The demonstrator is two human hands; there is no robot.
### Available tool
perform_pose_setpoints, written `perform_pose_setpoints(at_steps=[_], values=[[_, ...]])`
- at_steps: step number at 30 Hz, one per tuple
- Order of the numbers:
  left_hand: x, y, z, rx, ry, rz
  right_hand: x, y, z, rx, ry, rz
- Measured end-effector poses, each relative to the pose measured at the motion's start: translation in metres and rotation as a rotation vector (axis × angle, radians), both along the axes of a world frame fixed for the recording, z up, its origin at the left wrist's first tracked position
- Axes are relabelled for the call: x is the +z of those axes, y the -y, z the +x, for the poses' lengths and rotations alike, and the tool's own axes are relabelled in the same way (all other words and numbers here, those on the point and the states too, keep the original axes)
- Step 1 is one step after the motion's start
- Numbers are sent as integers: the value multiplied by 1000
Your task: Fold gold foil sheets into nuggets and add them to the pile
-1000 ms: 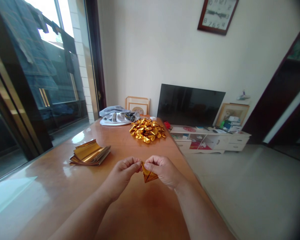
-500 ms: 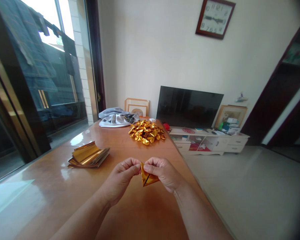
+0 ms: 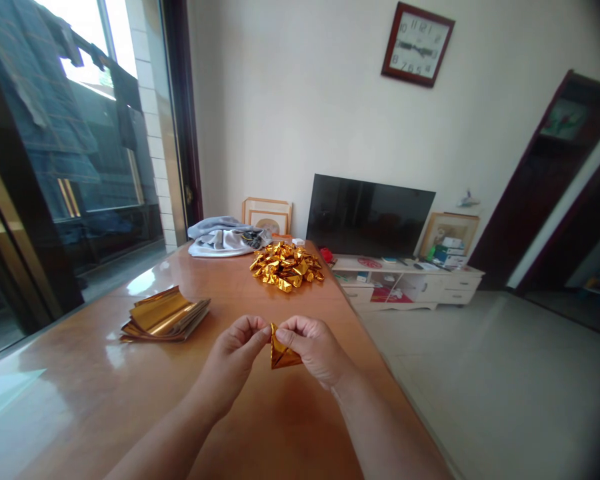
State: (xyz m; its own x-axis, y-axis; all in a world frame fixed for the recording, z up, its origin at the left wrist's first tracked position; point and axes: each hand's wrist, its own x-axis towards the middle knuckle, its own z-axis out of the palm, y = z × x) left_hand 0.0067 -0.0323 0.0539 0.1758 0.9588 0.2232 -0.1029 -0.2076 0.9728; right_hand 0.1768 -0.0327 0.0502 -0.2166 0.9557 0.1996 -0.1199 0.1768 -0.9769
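Wooden table [image 3: 65, 353]: left hand [image 3: 229, 353], right hand [image 3: 313, 350], fingers [image 3: 253, 331] of both pinching folded gold foil piece [image 3: 283, 352]; foil sheet stack [image 3: 165, 317] left, crumpled gold heap [image 3: 286, 267] ahead.

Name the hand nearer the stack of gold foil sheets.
Left. The left hand is right of the stack of gold foil sheets, not touching it; the right hand is farther right.

A home living room before me, a wooden table [image 3: 80, 347], a television [image 3: 370, 215] on a low white cabinet [image 3: 410, 290], a wall clock [image 3: 417, 45], framed pictures [image 3: 267, 217], laundry [image 3: 45, 80] hanging beyond a glass door [image 3: 105, 253]
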Motion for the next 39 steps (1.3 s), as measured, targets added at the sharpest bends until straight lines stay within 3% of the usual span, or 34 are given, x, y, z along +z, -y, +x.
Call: perform_pose_setpoints(at_steps=[8,17,24,28,31,39], values=[[2,3,3,49,-8,-10,-2,1,-3,-62,9,10],[-10,-4,1,141,-152,118,-5,-2,-2,-152,141,93],[-7,-2,2,180,-159,139,-7,-4,-3,-188,185,130],[-8,-3,1,303,-249,248,-7,-4,-6,-210,162,130],[-11,-2,1,320,-342,331,-8,-2,-8,-182,116,114],[-10,-3,0,319,-324,266,-12,-1,-10,-183,173,159]])
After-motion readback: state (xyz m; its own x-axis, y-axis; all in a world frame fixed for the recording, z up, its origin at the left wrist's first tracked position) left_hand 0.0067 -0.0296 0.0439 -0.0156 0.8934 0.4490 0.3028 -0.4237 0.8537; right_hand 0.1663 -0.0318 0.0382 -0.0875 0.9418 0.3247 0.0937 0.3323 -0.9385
